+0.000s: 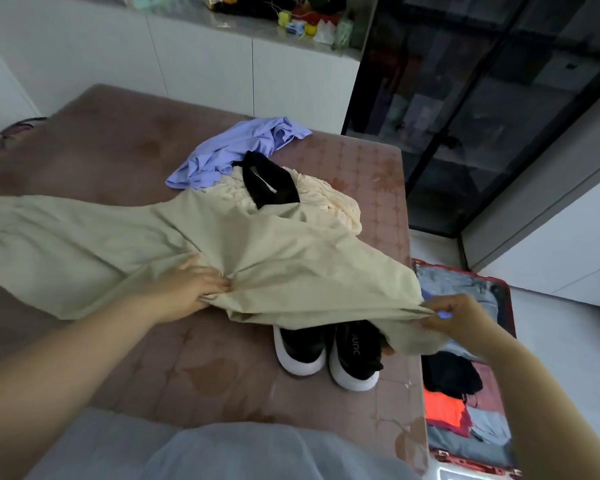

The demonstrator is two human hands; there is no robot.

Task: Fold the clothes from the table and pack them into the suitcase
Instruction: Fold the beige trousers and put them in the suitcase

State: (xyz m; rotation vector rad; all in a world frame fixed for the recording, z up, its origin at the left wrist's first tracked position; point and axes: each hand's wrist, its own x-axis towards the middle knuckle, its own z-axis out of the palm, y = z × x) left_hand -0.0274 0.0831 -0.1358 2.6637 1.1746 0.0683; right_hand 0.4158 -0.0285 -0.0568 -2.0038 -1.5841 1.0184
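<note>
Bunches beige garment (291, 261) in left grip (187, 289), forearm stretched forward, pinches its edge in right grip (461, 317), forearm angled inward, shoes (303, 349) between grips

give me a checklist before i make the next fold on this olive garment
1. Left hand grips the pale olive cloth garment: ok.
2. Right hand pinches its edge: ok.
3. Garment lying flat on the brown table: not ok, bunched and draped over the black white-soled shoes.
4. Red suitcase open: ok.
5. Room left in the suitcase: cannot tell.
</note>
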